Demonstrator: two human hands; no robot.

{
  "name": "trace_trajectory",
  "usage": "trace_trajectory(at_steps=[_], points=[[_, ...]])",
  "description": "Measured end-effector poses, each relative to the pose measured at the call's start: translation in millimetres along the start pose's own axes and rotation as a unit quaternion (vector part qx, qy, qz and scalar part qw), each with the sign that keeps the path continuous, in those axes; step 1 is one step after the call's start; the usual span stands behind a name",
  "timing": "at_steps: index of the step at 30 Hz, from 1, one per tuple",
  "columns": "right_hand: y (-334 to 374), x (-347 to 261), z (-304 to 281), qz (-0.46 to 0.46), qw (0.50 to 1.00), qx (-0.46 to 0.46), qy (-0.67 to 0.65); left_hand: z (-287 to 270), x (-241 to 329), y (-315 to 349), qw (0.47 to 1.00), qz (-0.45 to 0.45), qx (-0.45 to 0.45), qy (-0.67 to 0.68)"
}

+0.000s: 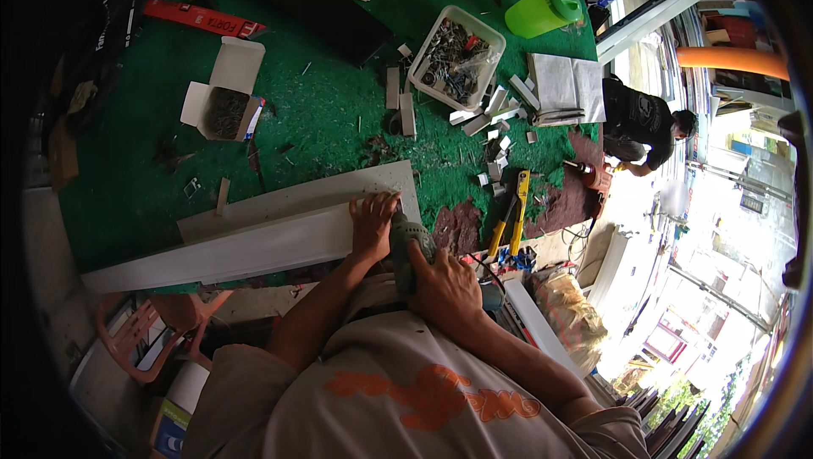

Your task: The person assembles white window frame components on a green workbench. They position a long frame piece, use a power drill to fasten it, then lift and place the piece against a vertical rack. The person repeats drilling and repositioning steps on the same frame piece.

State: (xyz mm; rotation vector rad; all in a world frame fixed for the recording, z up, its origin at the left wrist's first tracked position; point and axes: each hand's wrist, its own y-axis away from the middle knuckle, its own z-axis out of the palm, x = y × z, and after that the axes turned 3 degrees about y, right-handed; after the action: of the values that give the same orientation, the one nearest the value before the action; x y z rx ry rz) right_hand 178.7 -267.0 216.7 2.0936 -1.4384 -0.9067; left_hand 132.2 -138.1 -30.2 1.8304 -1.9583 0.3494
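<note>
My left hand [371, 223] is closed over the right end of a long white profile [229, 249], which lies along the table's near edge. In my right hand [449, 288] is a grey-green power drill [403, 243], with its front end right beside my left fingertips. The drill's bit and the exact spot it meets are hidden. Behind the profile, partly under it, lies a flat grey strip [339, 186].
Around the green table [313, 112] stand a tub of screws [457, 54], an opened box of screws [225, 112], metal offcuts [408, 113], a yellow-handled hand tool [520, 215], a red drill [598, 179] and a green jug [542, 10]. A person [639, 120] in black bends at the right.
</note>
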Motion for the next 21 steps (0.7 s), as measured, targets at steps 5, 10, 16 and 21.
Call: trace_trajectory(at_steps=[5, 10, 16, 21], points=[[-0.1, -3.9, -2.5, 0.005, 1.000, 0.000, 0.007, 3.3, -1.7, 0.8, 1.000, 0.005, 0.013, -0.006], [0.0, -6.5, -5.1, 0.008, 1.000, -0.007, 0.014, 4.7, -2.6, 0.6, 1.000, 0.009, 0.014, -0.011], [0.5, -5.5, -5.3, 0.002, 1.000, -0.006, 0.017, 2.5, -1.7, 1.2, 1.000, 0.004, -0.003, -0.009], [1.2, -5.1, -4.8, -0.007, 0.999, -0.016, 0.039, -0.3, -1.0, 1.7, 1.000, 0.000, -0.015, -0.015]])
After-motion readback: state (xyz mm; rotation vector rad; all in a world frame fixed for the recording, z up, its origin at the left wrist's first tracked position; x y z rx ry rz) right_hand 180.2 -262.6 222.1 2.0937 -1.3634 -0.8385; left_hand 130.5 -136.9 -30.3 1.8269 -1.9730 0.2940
